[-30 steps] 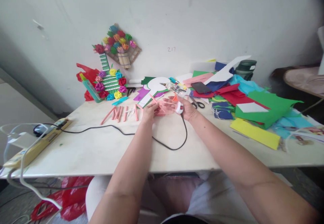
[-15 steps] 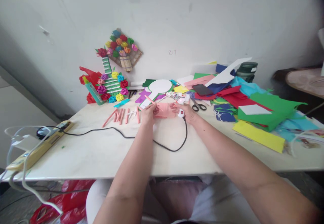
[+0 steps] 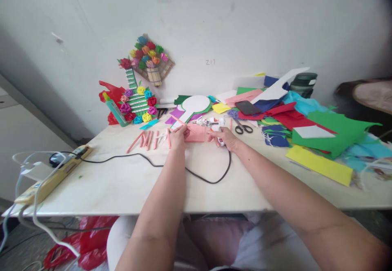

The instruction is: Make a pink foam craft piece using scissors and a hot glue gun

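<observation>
My left hand (image 3: 180,134) is closed on a thin pink paper roll (image 3: 177,118), whose end slants up past the fingers. Under and beside its fingertips lies a flat pink paper piece (image 3: 197,134). In my right hand (image 3: 227,138) is a white glue gun (image 3: 221,139) with a black cord, held close to the paper's right edge. My fingers partly hide the gun's body. Left of my left hand, several pink paper rolls (image 3: 149,140) lie on the table. Just beyond both hands is a white, round-headed cutout with a green border (image 3: 196,104).
Black-handled scissors (image 3: 243,129) and a phone (image 3: 247,107) lie right of my hands. Coloured sheets (image 3: 333,128) pile at the right. A power strip (image 3: 55,177) sits at the left, its black cable (image 3: 122,156) crossing the table. A glue bottle (image 3: 115,109) leans near paper flowers.
The glue gun in my right hand has turned and come slightly lower. My left hand keeps the pink roll. The whole view has shifted slightly.
</observation>
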{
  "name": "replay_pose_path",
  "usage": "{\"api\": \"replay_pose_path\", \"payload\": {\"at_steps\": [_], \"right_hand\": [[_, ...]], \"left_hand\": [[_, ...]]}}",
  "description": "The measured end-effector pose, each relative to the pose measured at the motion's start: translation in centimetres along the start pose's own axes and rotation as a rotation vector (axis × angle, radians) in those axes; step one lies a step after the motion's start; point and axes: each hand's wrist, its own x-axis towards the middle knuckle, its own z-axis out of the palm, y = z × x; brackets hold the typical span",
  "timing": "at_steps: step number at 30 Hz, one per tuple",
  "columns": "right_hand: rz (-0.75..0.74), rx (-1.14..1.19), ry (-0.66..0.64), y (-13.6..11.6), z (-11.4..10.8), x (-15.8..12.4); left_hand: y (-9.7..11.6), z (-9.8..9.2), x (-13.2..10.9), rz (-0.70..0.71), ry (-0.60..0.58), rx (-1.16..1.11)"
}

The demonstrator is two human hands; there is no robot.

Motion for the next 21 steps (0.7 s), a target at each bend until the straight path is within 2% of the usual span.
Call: {"api": "replay_pose_path", "payload": {"at_steps": [12, 21], "right_hand": [[0.105, 0.021, -0.011, 0.37, 0.28, 0.17], [0.113, 0.003, 0.005, 0.50, 0.41, 0.25]], "left_hand": [[0.57, -0.27, -0.39, 0.001, 0.007, 0.014], [0.55, -0.34, -0.33, 0.021, -0.009, 0.048]]}}
